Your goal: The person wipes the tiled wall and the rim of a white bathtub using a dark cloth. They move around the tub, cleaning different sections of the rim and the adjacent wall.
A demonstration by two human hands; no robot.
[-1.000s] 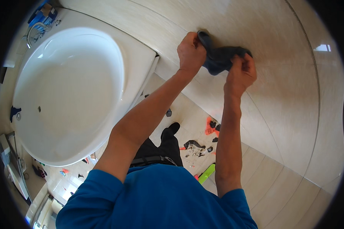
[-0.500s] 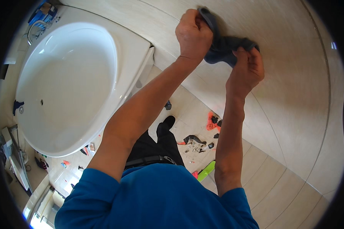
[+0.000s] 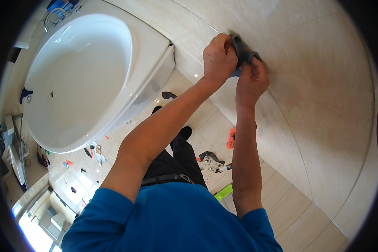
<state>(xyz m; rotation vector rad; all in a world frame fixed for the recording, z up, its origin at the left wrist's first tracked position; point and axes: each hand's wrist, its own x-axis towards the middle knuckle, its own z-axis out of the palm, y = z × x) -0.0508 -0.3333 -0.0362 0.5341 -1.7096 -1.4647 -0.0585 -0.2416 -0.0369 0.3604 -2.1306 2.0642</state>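
Observation:
A dark grey piece of soft cloth [image 3: 238,44], bunched and folded, is held up in front of the pale tiled wall. My left hand [image 3: 219,59] pinches its left part, with the fingers curled in. Close beside it, my right hand [image 3: 252,82] grips the right end between thumb and fingers. The two hands nearly meet, and between them they hide much of the cloth. Whether it touches the wall I cannot tell.
To the left stands a white corner bathtub [image 3: 77,84] with a metal tap [image 3: 50,19]. Scraps, dark pieces [image 3: 211,156] and an orange-red bundle [image 3: 231,138] litter the tiled floor around my feet. A bright green flat object [image 3: 223,192] lies near my right side.
My hands have come closer together, the right one moving left and the left one slightly down. The cloth, stretched between them before, is now bunched up. My view has shifted a little.

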